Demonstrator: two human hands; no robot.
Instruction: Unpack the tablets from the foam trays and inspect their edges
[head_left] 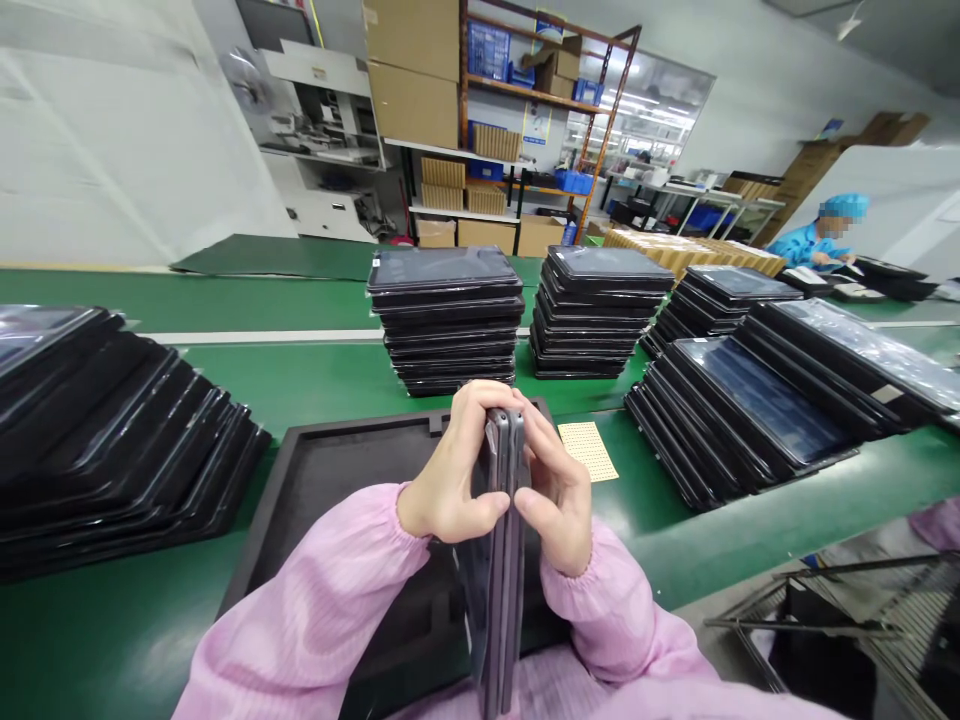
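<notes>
Two slim tablets, seen edge-on, stand upright face to face between my hands. My left hand wraps around the far upper part of the left one, its thumb pressed on the near edge. My right hand clasps the right one the same way, and both thumbs almost meet at the seam. The tablets are held over a black rimmed tray on the green bench. A pale yellow sheet of small dots lies just beyond my right hand.
Stacks of tablets stand at the left, straight ahead and ahead right. Leaning tablets are at the right. Farther back a person in a blue cap works. A wire rack is low right.
</notes>
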